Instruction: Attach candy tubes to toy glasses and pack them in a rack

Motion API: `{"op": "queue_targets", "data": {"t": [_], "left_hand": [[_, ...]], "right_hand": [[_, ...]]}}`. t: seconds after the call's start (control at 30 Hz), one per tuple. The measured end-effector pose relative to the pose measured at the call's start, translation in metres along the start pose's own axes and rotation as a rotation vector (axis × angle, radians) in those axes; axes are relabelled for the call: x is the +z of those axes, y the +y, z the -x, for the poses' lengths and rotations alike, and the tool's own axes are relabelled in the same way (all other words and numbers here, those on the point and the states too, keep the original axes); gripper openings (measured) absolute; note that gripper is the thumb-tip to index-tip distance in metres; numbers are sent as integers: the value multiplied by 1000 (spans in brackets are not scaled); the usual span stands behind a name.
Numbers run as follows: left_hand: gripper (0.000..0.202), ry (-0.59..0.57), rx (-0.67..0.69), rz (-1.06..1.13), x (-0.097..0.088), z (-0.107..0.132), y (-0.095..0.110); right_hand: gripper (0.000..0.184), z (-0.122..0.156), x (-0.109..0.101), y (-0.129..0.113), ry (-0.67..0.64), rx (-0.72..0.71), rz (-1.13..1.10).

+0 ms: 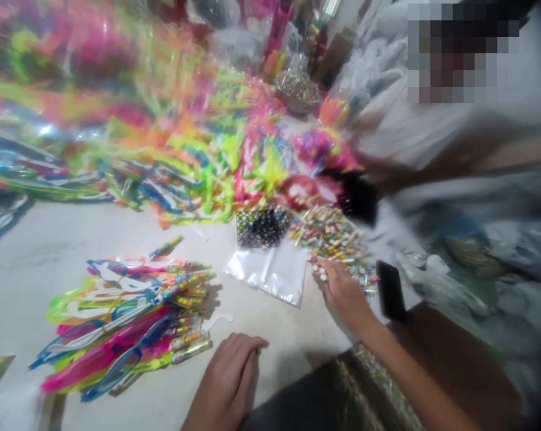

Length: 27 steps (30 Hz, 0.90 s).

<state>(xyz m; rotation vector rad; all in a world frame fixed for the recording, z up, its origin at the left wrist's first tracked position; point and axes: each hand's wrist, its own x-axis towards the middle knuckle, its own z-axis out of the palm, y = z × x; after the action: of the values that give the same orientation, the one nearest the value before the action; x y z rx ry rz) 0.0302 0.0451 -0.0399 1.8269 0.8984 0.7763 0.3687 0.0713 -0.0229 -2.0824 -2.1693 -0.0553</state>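
Observation:
My right hand [345, 297] reaches to the near edge of a heap of small multicoloured tubes [337, 236]. Its fingers are closed round several small pieces with white ends [321, 272], apparently tubes from that heap. Near the table's front edge rests my left hand [234, 365], fingers stretched loosely to the right, with nothing visible in it. To its left lies a bundle of flat, bright plastic loops with white strips [118, 317], patterned tubes at their right ends. A clear plastic bag [270, 272] lies flat between the bundle and my right hand.
A black mesh basket [261, 226] stands behind the bag. Blurred heaps of neon plastic items [185, 161] fill the table's far side. A dark phone [391, 290] lies at the right edge. Another person [432, 131] sits at upper right, beside plastic bags [459, 263].

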Motion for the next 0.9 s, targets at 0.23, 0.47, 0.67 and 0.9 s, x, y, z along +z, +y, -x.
{"op": "queue_targets", "data": {"t": [0.23, 0.47, 0.67, 0.9], "left_hand": [[25, 53, 12, -26, 0, -2, 5], [25, 65, 7, 3, -1, 0, 6], [27, 65, 31, -19, -8, -1, 16], [30, 57, 62, 0, -18, -2, 20]], "right_hand": [[36, -50, -4, 23, -135, -122, -49], [33, -65, -10, 19, -87, 24, -122], [40, -96, -19, 15, 29, 362, -194], [48, -138, -16, -4, -127, 390, -132]]}}
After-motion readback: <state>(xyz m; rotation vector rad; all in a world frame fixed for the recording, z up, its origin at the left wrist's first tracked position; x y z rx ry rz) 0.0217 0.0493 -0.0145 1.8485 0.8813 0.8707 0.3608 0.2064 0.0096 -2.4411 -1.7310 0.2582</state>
